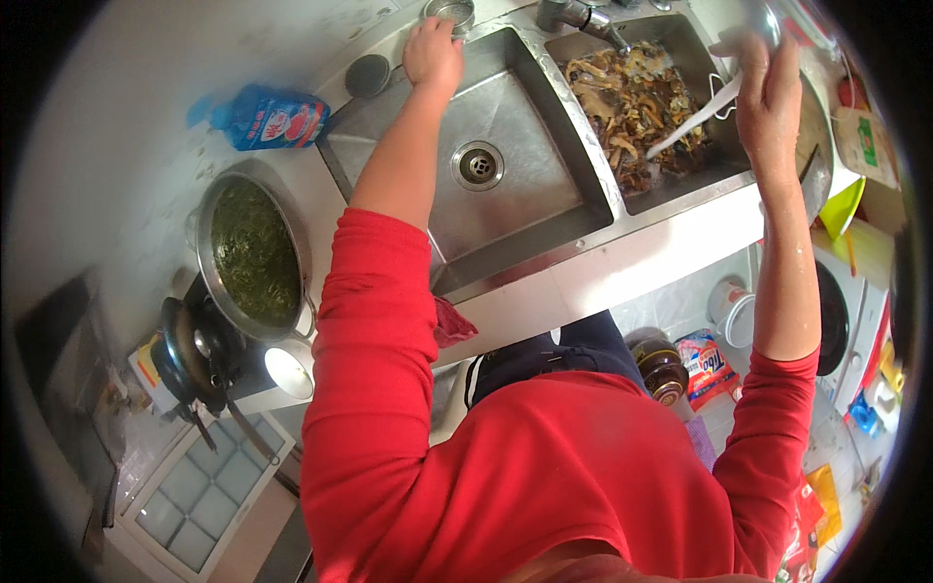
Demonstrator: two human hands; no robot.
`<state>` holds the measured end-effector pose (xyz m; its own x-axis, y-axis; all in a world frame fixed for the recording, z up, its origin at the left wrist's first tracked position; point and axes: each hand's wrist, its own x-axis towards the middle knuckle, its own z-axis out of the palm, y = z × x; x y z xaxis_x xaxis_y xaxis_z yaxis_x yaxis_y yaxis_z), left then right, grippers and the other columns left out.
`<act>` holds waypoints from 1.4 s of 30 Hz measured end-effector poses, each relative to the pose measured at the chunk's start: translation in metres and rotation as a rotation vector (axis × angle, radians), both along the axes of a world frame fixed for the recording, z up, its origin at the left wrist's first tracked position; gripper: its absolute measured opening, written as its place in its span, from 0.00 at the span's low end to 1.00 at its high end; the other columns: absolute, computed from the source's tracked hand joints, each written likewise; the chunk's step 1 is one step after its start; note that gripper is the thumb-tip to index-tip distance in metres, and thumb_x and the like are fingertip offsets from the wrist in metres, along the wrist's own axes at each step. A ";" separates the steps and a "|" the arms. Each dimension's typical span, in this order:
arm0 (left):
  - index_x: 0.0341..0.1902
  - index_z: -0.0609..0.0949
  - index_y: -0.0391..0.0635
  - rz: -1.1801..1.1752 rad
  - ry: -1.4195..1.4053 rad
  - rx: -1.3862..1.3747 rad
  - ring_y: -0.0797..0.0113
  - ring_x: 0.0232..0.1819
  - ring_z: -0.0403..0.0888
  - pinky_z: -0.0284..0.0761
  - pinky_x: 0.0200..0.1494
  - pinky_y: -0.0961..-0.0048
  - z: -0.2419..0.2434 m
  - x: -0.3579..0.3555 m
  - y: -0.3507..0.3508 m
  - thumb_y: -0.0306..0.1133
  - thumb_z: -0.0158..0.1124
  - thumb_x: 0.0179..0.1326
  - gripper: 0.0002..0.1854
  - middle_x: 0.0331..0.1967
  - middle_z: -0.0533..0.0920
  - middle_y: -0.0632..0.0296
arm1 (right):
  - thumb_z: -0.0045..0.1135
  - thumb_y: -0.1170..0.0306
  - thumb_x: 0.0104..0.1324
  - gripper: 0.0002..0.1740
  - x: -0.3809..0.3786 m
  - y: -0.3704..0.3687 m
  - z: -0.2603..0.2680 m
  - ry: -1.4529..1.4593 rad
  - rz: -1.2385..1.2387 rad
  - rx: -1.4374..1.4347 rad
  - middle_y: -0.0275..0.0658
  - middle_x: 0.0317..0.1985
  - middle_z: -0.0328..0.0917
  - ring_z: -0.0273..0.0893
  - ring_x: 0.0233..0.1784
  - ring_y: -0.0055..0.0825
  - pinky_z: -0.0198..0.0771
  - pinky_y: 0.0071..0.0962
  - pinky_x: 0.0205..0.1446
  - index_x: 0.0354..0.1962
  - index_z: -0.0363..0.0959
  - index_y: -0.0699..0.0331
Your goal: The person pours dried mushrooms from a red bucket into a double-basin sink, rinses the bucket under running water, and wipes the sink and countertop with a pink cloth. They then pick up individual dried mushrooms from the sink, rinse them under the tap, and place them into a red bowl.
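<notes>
My left hand (pixel 435 58) reaches over the far left of the empty stainless steel sink basin (pixel 510 138). Its fingers meet the near rim of a small round metal container (pixel 453 10); whether they grip it is unclear. Raised over the right end of the sink, my right hand (pixel 769 102) is wet and blurred, its fingers partly spread near a shiny, indistinct object. A long white strip-like thing (pixel 696 120) slants from beside this hand down to the wet brown food pieces (pixel 619 95) in the right basin (pixel 729 157). I cannot tell whether the hand holds it.
A metal faucet (pixel 583 18) overhangs the right basin. Left of the sink are a dark round lid (pixel 367 76), a blue detergent bottle (pixel 273 118) and a large pot of green leafy contents (pixel 255 248). A white bowl (pixel 289 373) and dark pan (pixel 191 357) are nearer.
</notes>
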<state>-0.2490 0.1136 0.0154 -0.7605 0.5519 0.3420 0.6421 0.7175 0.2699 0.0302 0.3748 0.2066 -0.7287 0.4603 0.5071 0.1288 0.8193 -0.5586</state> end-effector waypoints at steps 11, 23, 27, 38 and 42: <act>0.34 0.82 0.46 -0.127 -0.265 0.098 0.49 0.40 0.81 0.77 0.42 0.53 -0.053 0.150 -0.104 0.32 0.63 0.61 0.04 0.37 0.79 0.58 | 0.46 0.66 0.78 0.16 -0.013 -0.017 -0.011 0.245 -0.047 -0.062 0.38 0.34 0.74 0.74 0.36 0.25 0.70 0.26 0.42 0.56 0.68 0.68; 0.56 0.83 0.50 0.080 -0.480 -0.265 0.50 0.59 0.77 0.74 0.60 0.57 -0.128 0.200 -0.120 0.29 0.64 0.59 0.20 0.56 0.81 0.57 | 0.41 0.70 0.79 0.21 -0.015 -0.041 0.002 0.222 -0.053 -0.249 0.38 0.35 0.71 0.74 0.34 0.24 0.71 0.25 0.42 0.66 0.60 0.67; 0.56 0.82 0.47 0.001 -0.533 -0.029 0.50 0.60 0.76 0.72 0.64 0.57 -0.076 0.213 -0.088 0.29 0.64 0.59 0.19 0.57 0.81 0.53 | 0.43 0.71 0.78 0.17 -0.016 -0.040 0.010 0.215 -0.040 -0.159 0.43 0.35 0.71 0.72 0.35 0.30 0.71 0.31 0.41 0.60 0.60 0.67; 0.54 0.77 0.39 -0.169 -2.021 1.226 0.63 0.49 0.82 0.78 0.55 0.63 0.082 0.274 0.198 0.42 0.48 0.77 0.18 0.46 0.83 0.56 | 0.46 0.69 0.78 0.24 -0.006 -0.031 0.011 0.070 0.001 -0.281 0.46 0.40 0.74 0.76 0.41 0.34 0.72 0.32 0.49 0.67 0.58 0.69; 0.54 0.76 0.40 -0.177 -2.140 1.389 0.61 0.50 0.83 0.80 0.54 0.60 0.055 0.252 0.226 0.43 0.45 0.78 0.19 0.46 0.82 0.54 | 0.63 0.63 0.71 0.23 0.007 -0.017 -0.011 0.167 0.025 -0.365 0.31 0.39 0.81 0.76 0.42 0.16 0.70 0.19 0.45 0.56 0.71 0.68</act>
<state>0.0031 0.3401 0.0700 -0.3971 0.8456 -0.3567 -0.9023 -0.2885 0.3204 0.0376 0.3579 0.1960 -0.6630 0.6156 0.4259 -0.0061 0.5645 -0.8254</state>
